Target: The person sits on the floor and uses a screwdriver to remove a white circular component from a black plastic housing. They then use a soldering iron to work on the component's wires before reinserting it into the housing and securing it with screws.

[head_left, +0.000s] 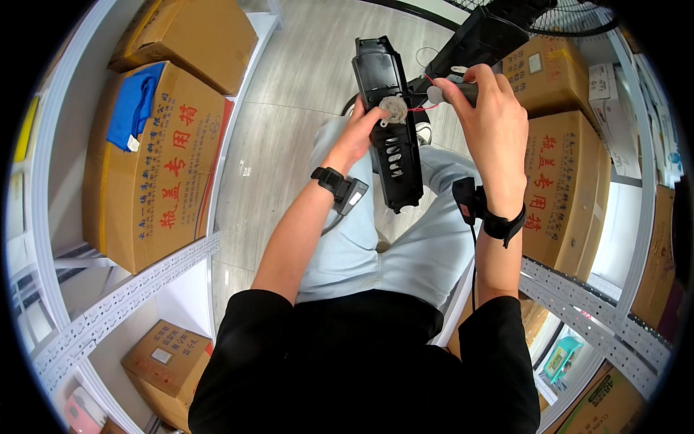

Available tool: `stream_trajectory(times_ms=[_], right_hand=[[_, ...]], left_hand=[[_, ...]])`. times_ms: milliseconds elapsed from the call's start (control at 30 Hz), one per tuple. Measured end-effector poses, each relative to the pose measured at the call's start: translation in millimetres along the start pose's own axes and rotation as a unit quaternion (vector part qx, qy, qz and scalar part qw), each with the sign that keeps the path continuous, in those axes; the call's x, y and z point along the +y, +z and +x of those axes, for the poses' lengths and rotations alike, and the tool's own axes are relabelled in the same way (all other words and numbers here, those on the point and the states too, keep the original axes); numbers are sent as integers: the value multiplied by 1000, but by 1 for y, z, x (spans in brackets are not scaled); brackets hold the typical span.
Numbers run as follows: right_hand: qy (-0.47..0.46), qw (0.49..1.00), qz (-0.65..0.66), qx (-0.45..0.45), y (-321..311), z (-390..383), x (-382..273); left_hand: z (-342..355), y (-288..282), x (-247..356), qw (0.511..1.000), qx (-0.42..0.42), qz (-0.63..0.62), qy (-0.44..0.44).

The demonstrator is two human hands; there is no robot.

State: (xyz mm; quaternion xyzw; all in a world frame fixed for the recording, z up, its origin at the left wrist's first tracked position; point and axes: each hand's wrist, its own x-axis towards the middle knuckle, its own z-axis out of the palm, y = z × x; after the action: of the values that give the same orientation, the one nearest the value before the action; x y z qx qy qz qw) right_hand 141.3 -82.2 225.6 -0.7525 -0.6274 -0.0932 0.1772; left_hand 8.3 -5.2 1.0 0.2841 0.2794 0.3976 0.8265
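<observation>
Black shirt (369, 362) fills the bottom, cut off by the lower edge. Wrist straps on both arms; the right one's cable (474, 267) drops out of sight behind the sleeve.

Left hand (354, 134) grips a long black plastic shell (408, 173), upright over the jeans (340, 260): thumb in front, fingers mostly hidden behind. Pale round housing (394, 109) sits on the shell, its left edge by the thumb; inner detail too small to read.

Right hand (495, 105), right of the shell, is closed on a grey cylinder (434, 95). Pale round end shows, rest mostly covered; can't tell its kind. Red wires (426, 108) between housing and cylinder; exact ends unclear.

Beyond: shoe (424, 133) partly blocked by the shell, black slab-like part (484, 40) partly behind right hand, wire grille (571, 16) cropped at top. Cartons on side racks bend into the dark rim.
</observation>
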Motion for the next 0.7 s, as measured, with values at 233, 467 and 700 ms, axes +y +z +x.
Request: stream_trajectory(times_ms=[233, 467, 700], right_hand=[[-165, 978, 93, 88, 5, 2, 6], [2, 998, 44, -48, -6, 2, -7], [-61, 984, 164, 43, -2, 0, -1]], left_hand=[[1, -4, 2, 999, 2, -36, 3], [-3, 1, 6, 1000, -6, -1, 19], [0, 1, 5, 999, -13, 28, 45]])
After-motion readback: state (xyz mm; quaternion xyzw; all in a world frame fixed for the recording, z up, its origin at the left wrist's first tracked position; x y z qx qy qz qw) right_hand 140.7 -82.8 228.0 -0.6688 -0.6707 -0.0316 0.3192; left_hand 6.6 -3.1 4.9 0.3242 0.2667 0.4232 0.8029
